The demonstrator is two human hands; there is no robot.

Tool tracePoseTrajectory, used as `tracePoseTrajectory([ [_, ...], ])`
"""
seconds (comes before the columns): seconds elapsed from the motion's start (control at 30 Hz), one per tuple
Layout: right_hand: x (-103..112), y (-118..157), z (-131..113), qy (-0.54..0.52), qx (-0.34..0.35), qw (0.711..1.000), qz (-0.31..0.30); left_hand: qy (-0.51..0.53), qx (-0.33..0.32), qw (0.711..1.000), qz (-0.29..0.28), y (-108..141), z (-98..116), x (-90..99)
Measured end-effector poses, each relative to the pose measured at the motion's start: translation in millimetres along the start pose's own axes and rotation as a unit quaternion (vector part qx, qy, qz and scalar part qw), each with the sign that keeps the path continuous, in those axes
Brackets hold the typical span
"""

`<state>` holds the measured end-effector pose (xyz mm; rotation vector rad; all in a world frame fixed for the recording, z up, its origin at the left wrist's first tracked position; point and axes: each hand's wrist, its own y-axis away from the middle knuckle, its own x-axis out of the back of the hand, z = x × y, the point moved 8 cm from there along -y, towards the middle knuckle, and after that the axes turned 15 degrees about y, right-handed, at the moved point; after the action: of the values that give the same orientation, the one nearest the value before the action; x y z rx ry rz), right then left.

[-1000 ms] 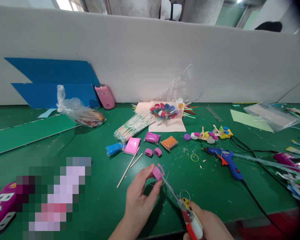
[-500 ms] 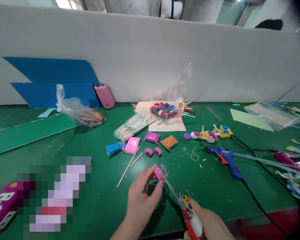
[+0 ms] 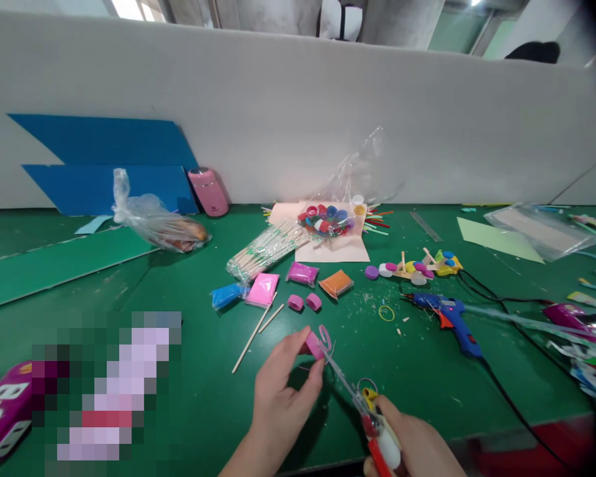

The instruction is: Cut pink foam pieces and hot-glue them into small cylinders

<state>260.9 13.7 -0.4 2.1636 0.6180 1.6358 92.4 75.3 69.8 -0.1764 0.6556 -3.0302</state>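
Near the front middle of the table, my left hand (image 3: 285,401) pinches a pink plastic cap (image 3: 314,345) between thumb and fingers. A thin pink strip (image 3: 324,336) curls up from the cap's side. My right hand (image 3: 410,437) is closed around the red and white handles of a pair of scissors (image 3: 347,385), whose long narrow blades reach to the cap. A yellow part and a metal ring show beside the handles. Just beyond my left hand lie two pink rings (image 3: 304,302), two wooden sticks (image 3: 254,331) and packets of pink (image 3: 263,289) and orange clay (image 3: 336,284).
To the right lies a blue glue gun (image 3: 444,315), its black cord running to the table edge. Behind it are joined caps and wooden pieces (image 3: 417,268). Bagged sticks (image 3: 263,252), bagged caps (image 3: 328,220) and a pink bottle (image 3: 208,192) are farther back. A purple power strip (image 3: 7,411) sits left.
Hardly anything differs. The cut pink strip and the blade tips have shifted very slightly at the cap, while both hands keep their hold.
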Motion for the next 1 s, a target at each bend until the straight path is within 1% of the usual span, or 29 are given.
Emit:
tracePoseTrajectory([
  [0.07,0.8,-0.4,-0.8,0.003,0.000,1.000,0.011,-0.033,-0.027,0.999,0.000,-1.3,5.2,0.0],
  [0.17,-3.2,-2.2,0.0,0.027,-0.001,1.000,0.009,-0.052,-0.049,0.997,-0.001,-1.2,8.7,0.1],
  [0.23,-7.4,-3.6,1.7,0.039,0.002,0.999,0.002,-0.053,-0.057,0.997,-0.003,0.1,8.2,0.3],
  [0.33,-11.5,-5.2,3.7,0.029,0.014,0.999,0.001,-0.028,-0.055,0.998,-0.005,2.3,4.5,0.6],
  [0.4,-12.5,-5.8,5.4,0.025,0.014,1.000,0.003,0.020,-0.026,0.999,-0.001,2.7,-1.2,1.1],
  [0.43,-12.7,-6.0,6.5,0.027,0.011,1.000,0.005,0.053,0.001,0.999,0.004,2.6,-5.4,1.6],
  [0.53,-12.2,-6.0,8.4,0.028,0.002,0.999,0.015,0.144,0.094,0.985,0.015,2.9,-18.6,0.9],
  [0.6,-11.1,-5.5,8.0,0.018,0.001,1.000,0.024,0.166,0.123,0.978,0.016,2.9,-22.2,0.1],
  [0.67,-9.1,-4.7,6.8,0.006,0.001,0.999,0.034,0.159,0.110,0.981,0.013,2.1,-20.0,0.1],
  [0.83,-0.3,-1.4,-0.1,-0.021,0.015,0.998,0.049,0.106,0.034,0.994,0.005,1.6,-8.7,-0.5],
  [1.0,3.7,0.5,-0.7,0.000,0.008,0.999,0.053,0.083,0.012,0.996,0.003,3.7,-6.3,-0.9],
])
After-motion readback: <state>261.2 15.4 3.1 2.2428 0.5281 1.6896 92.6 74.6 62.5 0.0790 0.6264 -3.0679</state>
